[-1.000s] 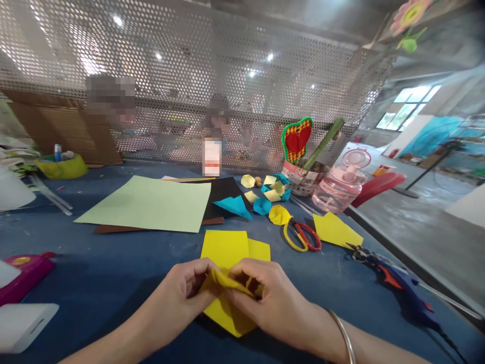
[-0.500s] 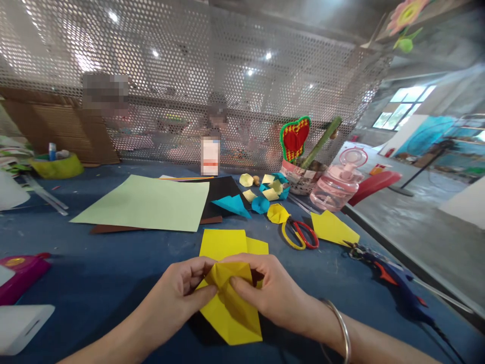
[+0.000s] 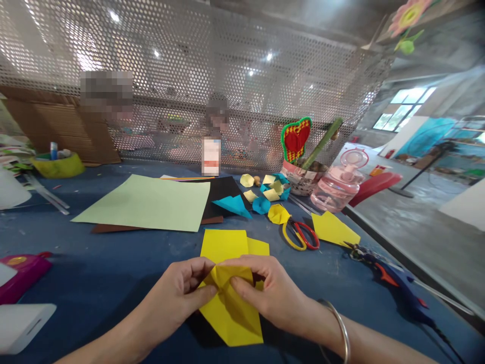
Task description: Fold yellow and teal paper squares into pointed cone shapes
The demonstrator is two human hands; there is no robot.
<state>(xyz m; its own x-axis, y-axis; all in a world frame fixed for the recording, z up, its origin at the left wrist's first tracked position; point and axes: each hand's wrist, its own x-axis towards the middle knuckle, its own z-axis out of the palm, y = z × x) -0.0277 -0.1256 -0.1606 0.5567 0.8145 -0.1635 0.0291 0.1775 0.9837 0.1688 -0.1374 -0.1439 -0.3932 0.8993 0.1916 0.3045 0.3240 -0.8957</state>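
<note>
A creased piece of yellow paper [image 3: 237,321] is held up between my two hands near the front of the table. Thumb and fingers of my left hand [image 3: 189,285] pinch its upper left edge. My right hand [image 3: 267,283], with a silver bangle on the wrist, grips the upper right part, its thumb pressing on the front face. A fold runs down between the thumbs. Behind the hands lie flat yellow sheets [image 3: 223,243], partly covered by my fingers. Some fingertips are hidden behind the held paper.
Red-and-yellow-handled scissors [image 3: 303,236], folded blue and yellow paper pieces [image 3: 261,205] and a blue glue gun [image 3: 394,278] lie to the right. A pink water bottle [image 3: 337,182] stands behind. Pale green paper [image 3: 151,205] lies left, near a magenta tool [image 3: 22,273] and white box [image 3: 25,326].
Both hands keep their grip on the yellow paper, almost unmoved. The whole view has shifted very slightly.
</note>
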